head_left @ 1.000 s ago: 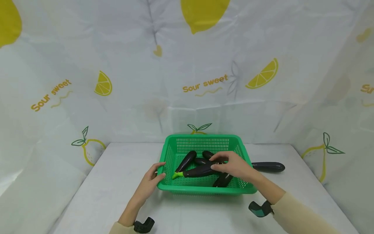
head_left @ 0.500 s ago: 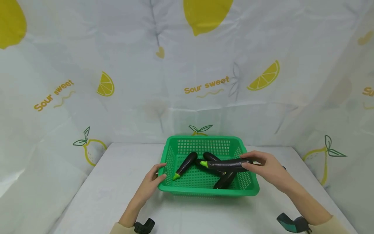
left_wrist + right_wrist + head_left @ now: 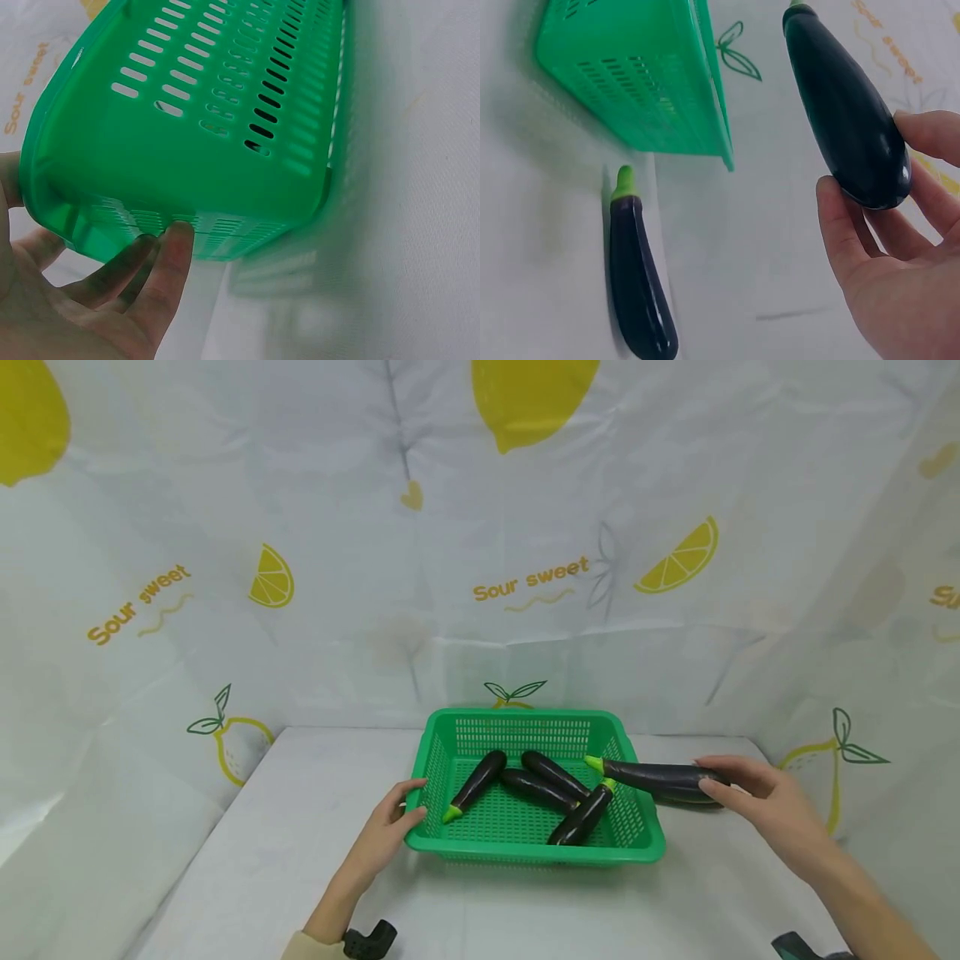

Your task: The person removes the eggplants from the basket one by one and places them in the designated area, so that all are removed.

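In my right hand (image 3: 780,810) is a dark purple eggplant (image 3: 652,777), pinched near its rounded end between thumb and fingers. Its green stem end points left, above the right rim of a green plastic basket (image 3: 540,853). The right wrist view shows the same eggplant (image 3: 847,112) raised off the table. My left hand (image 3: 382,831) holds the basket's left side at the rim, with fingertips (image 3: 178,234) against the outer wall. Several eggplants lie inside, among them one (image 3: 476,785) at the left and one (image 3: 581,818) at the right front.
Another eggplant (image 3: 637,277) lies on the white table (image 3: 255,860), right of the basket. In the head view the held eggplant mostly covers it. A white sheet (image 3: 337,635) printed with lemons stands behind and at both sides.
My right hand has picked an eggplant from inside the basket and carried it right, past the rim. My left hand has stayed at the basket's left side.
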Available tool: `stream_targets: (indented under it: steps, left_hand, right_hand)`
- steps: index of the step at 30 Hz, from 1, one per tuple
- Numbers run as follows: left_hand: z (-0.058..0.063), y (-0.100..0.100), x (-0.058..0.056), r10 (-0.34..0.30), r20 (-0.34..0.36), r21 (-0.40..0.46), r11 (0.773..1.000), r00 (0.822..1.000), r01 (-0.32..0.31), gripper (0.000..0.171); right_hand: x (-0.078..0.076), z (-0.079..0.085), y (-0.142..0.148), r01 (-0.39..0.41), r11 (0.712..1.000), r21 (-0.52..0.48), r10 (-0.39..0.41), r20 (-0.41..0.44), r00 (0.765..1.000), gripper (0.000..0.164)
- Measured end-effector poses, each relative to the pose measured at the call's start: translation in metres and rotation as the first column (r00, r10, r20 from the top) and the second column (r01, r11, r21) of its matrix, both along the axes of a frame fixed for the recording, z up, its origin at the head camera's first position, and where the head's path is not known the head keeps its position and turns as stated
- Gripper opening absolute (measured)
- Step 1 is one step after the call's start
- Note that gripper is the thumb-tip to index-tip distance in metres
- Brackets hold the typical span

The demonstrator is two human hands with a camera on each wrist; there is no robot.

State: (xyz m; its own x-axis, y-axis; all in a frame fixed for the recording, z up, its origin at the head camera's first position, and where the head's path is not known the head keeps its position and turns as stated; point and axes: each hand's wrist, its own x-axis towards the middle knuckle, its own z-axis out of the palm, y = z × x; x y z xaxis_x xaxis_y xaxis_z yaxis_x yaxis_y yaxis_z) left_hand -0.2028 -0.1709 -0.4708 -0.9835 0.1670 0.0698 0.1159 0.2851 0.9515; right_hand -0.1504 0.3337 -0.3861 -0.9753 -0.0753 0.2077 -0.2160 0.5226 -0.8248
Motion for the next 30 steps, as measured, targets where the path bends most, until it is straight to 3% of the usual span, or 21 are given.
stream_targets:
  steps: [14,18,24,30]
  left_hand:
    - [0.001,0.000,-0.001,0.000,0.004,-0.018,1.000,1.000,0.000,0.046]
    - [0.001,0.000,0.000,-0.003,0.004,-0.010,1.000,1.000,0.003,0.046]
    - [0.001,0.000,0.000,-0.006,0.002,-0.001,1.000,1.000,0.006,0.046]
    - [0.000,0.000,0.000,-0.003,0.001,0.004,1.000,1.000,0.003,0.046]
  right_hand:
    - [-0.001,-0.025,0.052,0.181,0.981,0.074,-0.185,0.046,0.982,0.043]
    - [-0.001,-0.035,0.062,0.193,0.978,0.083,-0.199,0.064,0.978,0.041]
    - [0.000,-0.049,0.075,0.200,0.980,0.019,-0.201,0.125,0.972,0.036]
    - [-0.005,-0.062,0.080,0.183,0.982,0.054,-0.190,0.175,0.966,0.046]
